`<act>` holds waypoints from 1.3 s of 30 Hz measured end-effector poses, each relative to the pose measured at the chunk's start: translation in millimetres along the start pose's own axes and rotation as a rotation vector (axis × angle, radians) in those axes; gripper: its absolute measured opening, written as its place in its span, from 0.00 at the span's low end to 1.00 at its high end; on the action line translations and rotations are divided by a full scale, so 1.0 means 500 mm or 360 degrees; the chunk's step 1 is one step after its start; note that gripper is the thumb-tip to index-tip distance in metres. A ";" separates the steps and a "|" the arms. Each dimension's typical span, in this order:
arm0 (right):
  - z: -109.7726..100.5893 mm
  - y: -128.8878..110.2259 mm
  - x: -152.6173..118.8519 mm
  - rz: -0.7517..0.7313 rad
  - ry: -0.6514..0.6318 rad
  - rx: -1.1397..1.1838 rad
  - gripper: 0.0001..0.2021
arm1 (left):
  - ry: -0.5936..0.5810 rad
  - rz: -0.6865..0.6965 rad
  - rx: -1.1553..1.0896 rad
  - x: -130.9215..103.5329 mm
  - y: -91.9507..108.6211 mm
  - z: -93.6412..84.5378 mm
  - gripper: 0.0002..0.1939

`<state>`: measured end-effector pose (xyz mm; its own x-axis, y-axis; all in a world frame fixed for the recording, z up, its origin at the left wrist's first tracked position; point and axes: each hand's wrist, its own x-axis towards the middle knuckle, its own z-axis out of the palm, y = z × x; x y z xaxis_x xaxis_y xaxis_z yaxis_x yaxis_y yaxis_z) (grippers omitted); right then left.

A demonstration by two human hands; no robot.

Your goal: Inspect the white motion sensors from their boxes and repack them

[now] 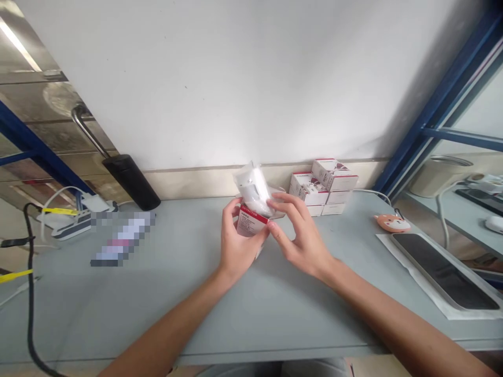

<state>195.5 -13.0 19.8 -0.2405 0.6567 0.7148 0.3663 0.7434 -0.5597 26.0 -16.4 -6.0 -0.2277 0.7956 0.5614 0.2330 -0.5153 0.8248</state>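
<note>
A small red-and-white box marked "DETECTOR" [252, 222] is held above the table by my left hand [234, 250], whose fingers and thumb wrap round its sides. From its open top sticks a white device in a clear plastic bag [253, 187], tilted to the left. My right hand [304, 242] is curled at the box's right side. Its index finger presses the bag near the box opening, while the thumb rests by the box's upper right corner. The lower part of the device is hidden by the box and fingers.
Several similar boxes [308, 189] are stacked against the wall on the grey table [188, 314]. To the right are an orange animal-faced case [393, 223] and a phone [444, 269] on white paper. At left stand a black cylinder [131, 180], a power strip [78, 222] and cables.
</note>
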 end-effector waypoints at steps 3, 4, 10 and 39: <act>-0.001 0.005 0.002 -0.0050 0.0044 -0.0170 0.16 | 0.0048 -0.0055 -0.0142 -0.004 -0.003 0.005 0.36; -0.002 0.009 0.003 -0.0053 0.0057 -0.0180 0.16 | 0.0049 -0.0059 -0.0152 -0.005 -0.004 0.006 0.37; -0.002 0.015 0.007 -0.0184 0.0101 -0.0154 0.09 | 0.0001 -0.0034 -0.0105 -0.004 -0.007 0.001 0.37; -0.029 0.036 0.022 -0.0333 -0.0080 -0.0442 0.15 | -0.0287 0.0180 0.0715 0.043 0.007 -0.044 0.18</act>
<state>212.7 5.7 23.6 -0.3776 0.5046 0.7764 0.5336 0.8038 -0.2629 0.9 -8.1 10.3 -0.0194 0.8056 0.5922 0.6401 -0.4450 0.6263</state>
